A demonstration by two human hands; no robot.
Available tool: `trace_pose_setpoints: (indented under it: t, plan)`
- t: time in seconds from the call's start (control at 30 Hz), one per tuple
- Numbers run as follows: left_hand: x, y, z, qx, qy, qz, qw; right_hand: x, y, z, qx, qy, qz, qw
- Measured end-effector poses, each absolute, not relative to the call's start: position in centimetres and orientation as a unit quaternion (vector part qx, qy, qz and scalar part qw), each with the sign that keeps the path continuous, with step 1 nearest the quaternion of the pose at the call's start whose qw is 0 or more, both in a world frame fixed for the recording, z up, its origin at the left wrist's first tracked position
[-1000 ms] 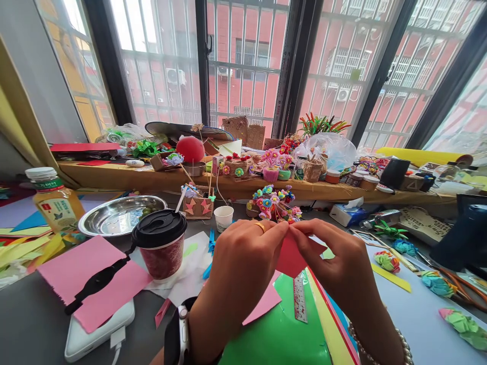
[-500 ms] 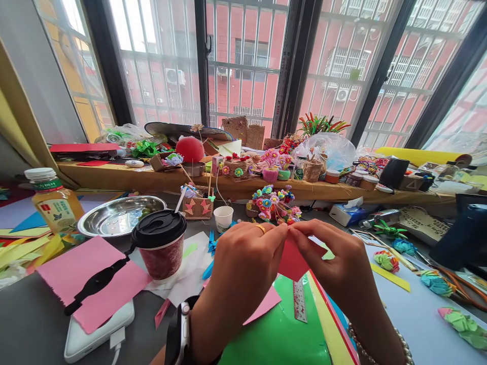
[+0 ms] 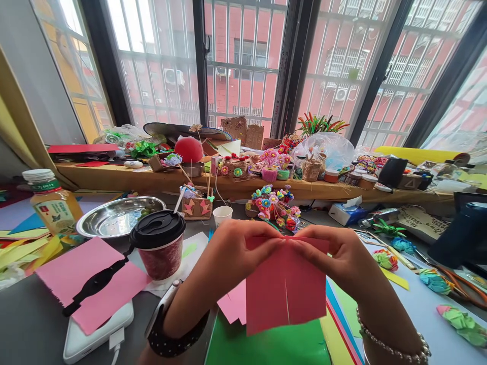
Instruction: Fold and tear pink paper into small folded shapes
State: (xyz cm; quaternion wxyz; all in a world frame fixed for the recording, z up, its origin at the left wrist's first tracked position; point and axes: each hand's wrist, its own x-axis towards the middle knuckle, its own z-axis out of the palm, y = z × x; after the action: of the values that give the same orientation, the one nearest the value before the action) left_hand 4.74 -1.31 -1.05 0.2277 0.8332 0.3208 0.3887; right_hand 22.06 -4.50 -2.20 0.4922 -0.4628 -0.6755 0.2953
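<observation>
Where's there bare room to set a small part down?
Free: grey tabletop left of the power bank; white sheet between the bracelet and the crumpled paper.
Crowded: the sill, packed with crafts; also under the held paper, where pink scraps overlap the green sheet.

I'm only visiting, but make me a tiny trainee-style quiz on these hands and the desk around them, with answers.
1. What are the left hand and right hand both pinching?
2. True or false: the beaded bracelet is on the right wrist.
3. Which stands closest to the juice bottle? A) metal dish B) tissue box C) red ball

Key: 1. The red paper, near its top edge. 2. True. 3. A.
</observation>
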Motion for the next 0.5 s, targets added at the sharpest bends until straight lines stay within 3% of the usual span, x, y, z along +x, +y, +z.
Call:
trace_pose_setpoints:
  t: [0.17,0.5]
  plan:
    - [4.43,-1.37,-0.84,0.83,0.317,0.374,0.266,21.8,-4.64,-2.09,-0.452,-0.623,0.39,0.506]
    - [4.72,-1.74,-0.6,0.816,0.349,0.394,0.239,21.58,-4.62,-2.19,-0.441,-0.574,0.439,0.532]
